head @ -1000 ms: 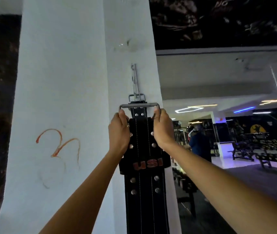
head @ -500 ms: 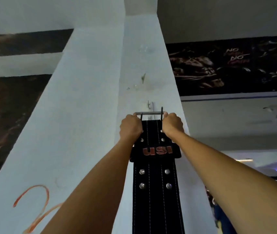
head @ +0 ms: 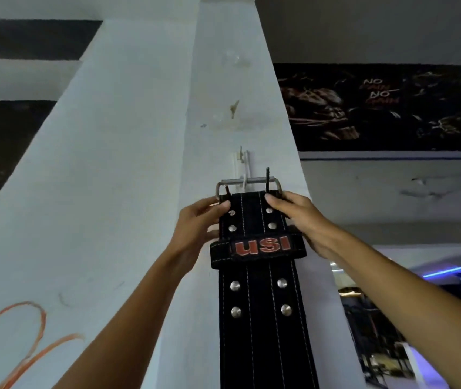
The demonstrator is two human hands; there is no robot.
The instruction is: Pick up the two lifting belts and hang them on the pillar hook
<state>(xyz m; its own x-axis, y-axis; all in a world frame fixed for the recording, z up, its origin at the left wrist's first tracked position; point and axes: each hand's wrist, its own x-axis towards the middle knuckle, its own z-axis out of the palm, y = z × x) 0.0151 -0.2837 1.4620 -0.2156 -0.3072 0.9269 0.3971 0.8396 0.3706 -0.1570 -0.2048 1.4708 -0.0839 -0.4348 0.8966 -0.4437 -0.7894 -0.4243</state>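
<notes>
A white pillar (head: 139, 164) is rising toward a grey ceiling (head: 364, 29). Orange scribbles (head: 27, 332) are showing low on its left face. Right of the pillar, a dark mural (head: 392, 108) is reading "NO" twice, and blue strip lights (head: 442, 272) are glowing below it

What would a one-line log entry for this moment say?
stage: hanging | belt: buckle at pillar hook | left hand, right hand: gripping belt top

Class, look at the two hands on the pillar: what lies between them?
In the head view, the black lifting belt with studs lies between the left hand and right hand, each holding an edge.
</notes>
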